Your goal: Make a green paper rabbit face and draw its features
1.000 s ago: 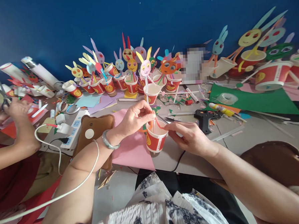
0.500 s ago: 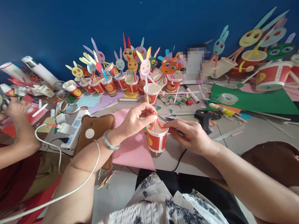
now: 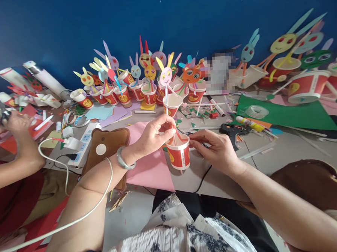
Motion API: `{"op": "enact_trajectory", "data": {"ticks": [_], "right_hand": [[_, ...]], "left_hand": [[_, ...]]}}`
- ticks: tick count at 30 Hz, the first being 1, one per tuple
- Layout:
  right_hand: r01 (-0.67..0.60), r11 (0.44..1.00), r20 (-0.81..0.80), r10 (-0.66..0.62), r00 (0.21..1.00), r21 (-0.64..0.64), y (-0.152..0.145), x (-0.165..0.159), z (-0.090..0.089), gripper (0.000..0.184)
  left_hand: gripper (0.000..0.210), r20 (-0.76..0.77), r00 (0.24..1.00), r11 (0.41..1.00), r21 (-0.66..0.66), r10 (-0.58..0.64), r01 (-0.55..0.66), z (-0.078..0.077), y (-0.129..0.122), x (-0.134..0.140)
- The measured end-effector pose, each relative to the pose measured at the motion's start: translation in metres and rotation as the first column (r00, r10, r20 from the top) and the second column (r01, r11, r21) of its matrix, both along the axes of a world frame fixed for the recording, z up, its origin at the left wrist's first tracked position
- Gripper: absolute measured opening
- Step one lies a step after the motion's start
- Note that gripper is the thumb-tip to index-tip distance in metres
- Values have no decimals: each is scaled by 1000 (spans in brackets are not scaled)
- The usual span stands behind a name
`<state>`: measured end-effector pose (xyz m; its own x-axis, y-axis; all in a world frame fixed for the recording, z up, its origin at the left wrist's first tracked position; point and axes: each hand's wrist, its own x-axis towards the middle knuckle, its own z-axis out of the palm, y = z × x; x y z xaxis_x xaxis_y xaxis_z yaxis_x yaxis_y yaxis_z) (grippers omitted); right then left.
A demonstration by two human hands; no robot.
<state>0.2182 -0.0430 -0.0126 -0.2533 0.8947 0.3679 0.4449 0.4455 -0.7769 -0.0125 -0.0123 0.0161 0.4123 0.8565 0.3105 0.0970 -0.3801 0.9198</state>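
Note:
My left hand (image 3: 159, 132) is closed in a pinch above a red-and-white paper cup (image 3: 179, 157), at the lower end of a pale straw (image 3: 166, 99). That straw carries a pink paper rabbit head (image 3: 165, 77) with yellow ears. A bent red strip (image 3: 181, 137) slants from my left fingertips to the cup's right rim. There my right hand (image 3: 211, 144) pinches, apparently at the strip's end. A thin dark tool shows partly behind my right fingers; whether the hand touches it is unclear. My left fingers hide part of the strip.
Finished-looking cups with paper animal heads line the blue wall. Pink paper (image 3: 149, 157), a brown phone (image 3: 109, 153) and a power strip (image 3: 84, 143) lie to the left. A black glue gun (image 3: 228, 132) and green paper (image 3: 292, 112) lie right. Another person's hands (image 3: 15, 122) hold scissors.
My right hand has shifted its grip from the dark tool to the cup's right rim. The cup has moved slightly right, and the rabbit head has tilted a little right with it.

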Motion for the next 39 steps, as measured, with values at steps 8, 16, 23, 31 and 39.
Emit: {"op": "enact_trajectory", "data": {"ticks": [8, 16, 23, 31, 39], "right_hand": [[-72, 961, -253, 2, 967, -268, 5, -4, -4, 23], [-145, 903, -420, -43, 907, -406, 2, -8, -2, 38], [-95, 914, -452, -104, 886, -395, -1, -15, 0, 43], [-34, 912, -443, -166, 881, -409, 0, -11, 3, 42], [-71, 916, -419, -111, 901, -395, -2, -12, 2, 43]], "left_hand": [[8, -26, 999, 999, -32, -46, 45, 0, 1, 0], [8, -32, 999, 998, -61, -38, 36, -2, -1, 0], [12, 30, 999, 995, -98, -24, 26, -7, 3, 3], [24, 94, 994, 989, -125, -62, 74, -12, 1, 7], [28, 33, 995, 988, -122, -92, 96, -14, 0, 8]]}}
